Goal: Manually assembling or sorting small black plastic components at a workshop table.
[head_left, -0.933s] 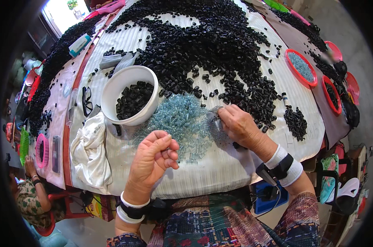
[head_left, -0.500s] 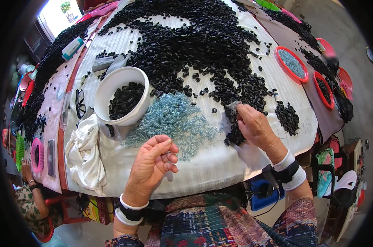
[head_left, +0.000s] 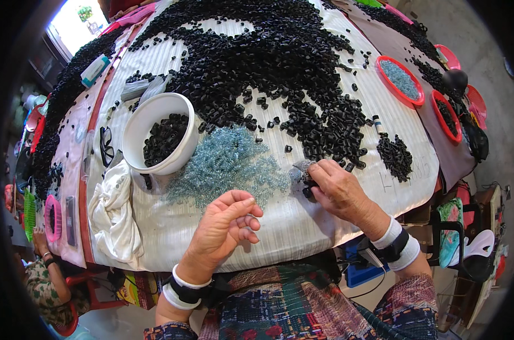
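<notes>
Nearest: wearer's patterned top (head_left: 293, 311), then white-and-black bands on both wrists. L hand (head_left: 221, 228) hovers over the table's (head_left: 302, 233) near part, palm partly up; grip is thumb tip at or close to index, other fingers loosely curled w/ gaps; can't tell if a tiny pc is in it. R hand (head_left: 343, 191) is a bit farther out, palm down, grip narrow, thumb & fingertips pinching a small grey bit (head_left: 303, 165); exact kind unclear. A few black pcs (head_left: 309, 191) sit just under/beside those fingertips. Btwn the hands & beyond L, a loose heap of blue bits (head_left: 223, 156) lies on the table, thinning toward R hand. Bunched white cloth (head_left: 115, 212) lies off to L; a bit farther, white tub (head_left: 183, 157), part-filled w/ black pcs, stands next to the heap, tilted-looking. Dark specs (head_left: 106, 146) lie L of tub. Small black pile (head_left: 394, 158) is on R, apart from the big black heap (head_left: 257, 62), which spreads from mid-table to the far end. Grey strips (head_left: 138, 89) lie behind tub. Near R edge: red tray (head_left: 419, 101) w/ blue bits, 2nd red tray (head_left: 455, 137) w/ black pcs. Next table, L: co-worker's hand (head_left: 40, 242), pink basket (head_left: 49, 218), phone (head_left: 70, 221); farther, teal-white box (head_left: 95, 71).
</notes>
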Demonstrator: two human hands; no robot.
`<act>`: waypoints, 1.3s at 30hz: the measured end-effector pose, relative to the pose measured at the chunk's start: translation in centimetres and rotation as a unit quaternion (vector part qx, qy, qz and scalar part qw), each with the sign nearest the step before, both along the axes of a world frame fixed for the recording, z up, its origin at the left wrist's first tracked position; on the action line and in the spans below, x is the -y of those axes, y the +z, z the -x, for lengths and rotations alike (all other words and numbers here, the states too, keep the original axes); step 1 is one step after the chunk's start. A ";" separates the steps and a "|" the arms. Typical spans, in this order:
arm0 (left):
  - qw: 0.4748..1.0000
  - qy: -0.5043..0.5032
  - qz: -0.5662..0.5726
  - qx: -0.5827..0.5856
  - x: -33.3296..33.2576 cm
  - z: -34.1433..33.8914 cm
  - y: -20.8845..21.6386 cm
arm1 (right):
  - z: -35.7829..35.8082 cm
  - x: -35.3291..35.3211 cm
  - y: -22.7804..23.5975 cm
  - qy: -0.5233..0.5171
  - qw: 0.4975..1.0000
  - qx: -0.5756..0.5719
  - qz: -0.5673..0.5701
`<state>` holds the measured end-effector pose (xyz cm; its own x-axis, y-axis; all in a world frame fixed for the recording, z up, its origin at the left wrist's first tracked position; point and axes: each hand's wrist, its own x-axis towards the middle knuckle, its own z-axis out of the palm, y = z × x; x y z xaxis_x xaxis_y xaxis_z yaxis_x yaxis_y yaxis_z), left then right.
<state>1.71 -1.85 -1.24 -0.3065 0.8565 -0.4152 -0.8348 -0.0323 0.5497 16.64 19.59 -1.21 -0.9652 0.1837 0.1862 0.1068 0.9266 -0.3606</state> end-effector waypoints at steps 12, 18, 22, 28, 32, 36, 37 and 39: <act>0.998 -0.047 0.029 -0.028 -1.9 -1.1 -0.1 | 0.2 -0.1 -0.3 0.014 0.996 -0.077 -0.043; 0.998 -0.053 0.031 -0.018 -1.7 -0.9 -0.3 | -0.5 0.4 0.8 0.045 0.995 -0.092 0.018; 0.998 -0.050 0.038 -0.022 -1.9 -1.2 -0.2 | 0.2 1.6 -0.5 0.005 0.996 -0.038 -0.086; 0.997 -0.050 0.044 -0.027 -2.4 -2.0 0.1 | 0.2 3.5 1.1 0.021 0.986 -0.156 0.049; 0.998 -0.032 0.028 -0.038 -2.3 -2.4 -0.8 | 0.7 5.6 1.9 0.112 0.981 -0.159 0.025; 0.998 -0.031 0.035 -0.051 -1.4 -1.7 -0.5 | 0.7 5.5 3.0 0.106 0.968 -0.110 0.200; 0.999 -0.020 0.029 -0.041 -1.2 -1.4 -0.3 | 1.1 4.8 3.1 0.081 0.969 -0.113 0.204; 0.999 -0.005 0.024 -0.045 -0.8 -0.9 -0.4 | 2.3 2.0 2.2 0.026 0.978 -0.178 0.107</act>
